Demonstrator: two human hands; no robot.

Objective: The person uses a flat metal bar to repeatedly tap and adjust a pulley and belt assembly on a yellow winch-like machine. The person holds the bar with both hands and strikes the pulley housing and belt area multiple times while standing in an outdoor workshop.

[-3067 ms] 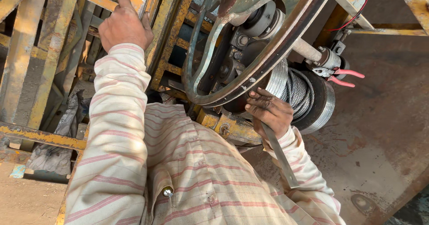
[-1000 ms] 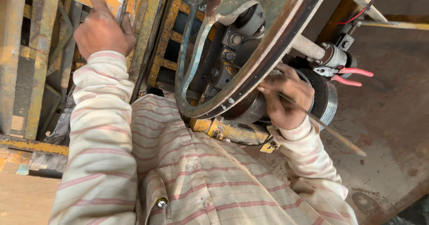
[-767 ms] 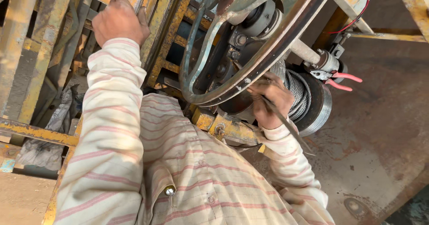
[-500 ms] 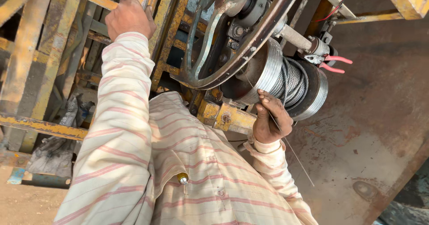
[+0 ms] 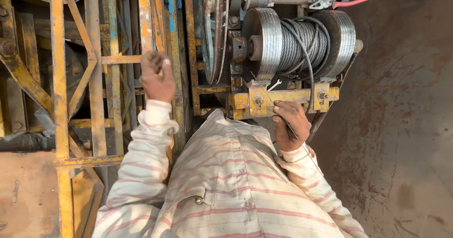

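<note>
Nearest, the right hand [image 5: 291, 124] is now pinching a thin wire [image 5: 272, 86] in closed fingers, having come down from the big wheel [image 5: 214, 30]. Beyond, the left hand [image 5: 157, 77] is still gripping the yellow frame [image 5: 146, 25], steadying beside the cable drum [image 5: 302, 42].

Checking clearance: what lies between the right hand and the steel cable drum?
In the head view, a yellow steel bracket with bolts lies between the right hand and the cable drum.
</note>
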